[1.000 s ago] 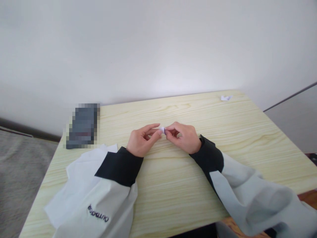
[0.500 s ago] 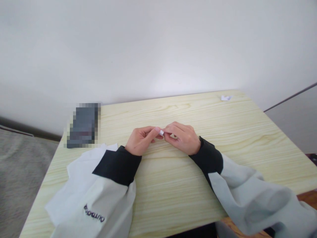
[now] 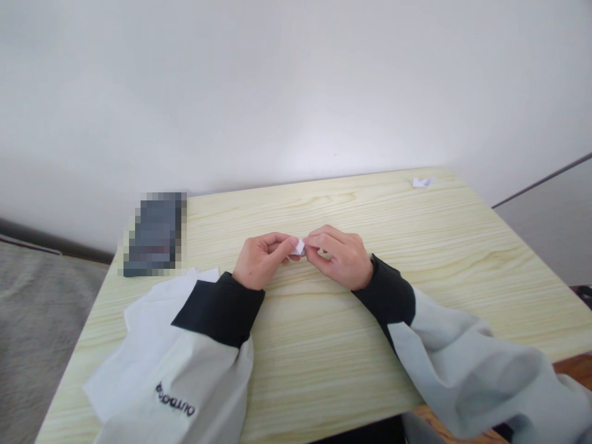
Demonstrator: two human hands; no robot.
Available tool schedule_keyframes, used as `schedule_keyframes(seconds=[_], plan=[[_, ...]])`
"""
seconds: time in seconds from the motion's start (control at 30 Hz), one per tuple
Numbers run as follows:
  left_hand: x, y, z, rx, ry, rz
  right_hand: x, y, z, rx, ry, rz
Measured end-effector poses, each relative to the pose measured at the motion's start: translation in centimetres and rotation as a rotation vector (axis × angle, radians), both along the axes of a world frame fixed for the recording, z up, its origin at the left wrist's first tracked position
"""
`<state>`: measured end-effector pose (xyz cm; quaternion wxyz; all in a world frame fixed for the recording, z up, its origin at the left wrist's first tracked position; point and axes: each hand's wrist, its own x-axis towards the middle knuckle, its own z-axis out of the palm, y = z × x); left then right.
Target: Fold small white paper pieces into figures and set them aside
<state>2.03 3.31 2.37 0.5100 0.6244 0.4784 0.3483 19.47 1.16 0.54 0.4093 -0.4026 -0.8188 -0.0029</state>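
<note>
At the far left, a grey textile surface [image 3: 41, 327] lies beyond the left edge of the tabletop [image 3: 324, 351], which is pale with a wood grain. On the far left part of the tabletop rests a dark flat item [image 3: 155, 231]; it is pixelated and its details cannot be read. Nearer, white sheets [image 3: 148, 320] lie on the left side, partly covered by the left sleeve [image 3: 198, 382], light grey with dark lettering and a black cuff.

The left hand [image 3: 259, 260] is over the middle of the tabletop, its fingers closed in a pinch on a small white piece [image 3: 300, 247], apparently folded paper. That piece sits between the two hands, its left part covered by the left thumb. The right hand [image 3: 340, 256] is just to the right, thumb and forefinger brought together on the right edge of the piece; its other fingers are curled. The right sleeve [image 3: 476, 364] extends toward the near right.

At the far right corner of the tabletop lies a white scrap [image 3: 421, 182], well apart from both hands.
</note>
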Motion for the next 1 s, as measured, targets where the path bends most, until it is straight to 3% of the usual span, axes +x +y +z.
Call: schedule_keyframes(seconds=[0.2,0.6,1.0], plan=[[0.06,0.04,-0.11,0.003,-0.009,0.000,0.08,0.07,-0.27,-0.051,0.094,0.051],[0.27,-0.08,0.12,-0.056,-0.079,0.040,0.33,0.23,-0.36,-0.015,0.040,0.025],[-0.32,0.13,-0.80,0.059,-0.082,0.006,0.15,0.11,0.18,-0.251,0.246,0.101]])
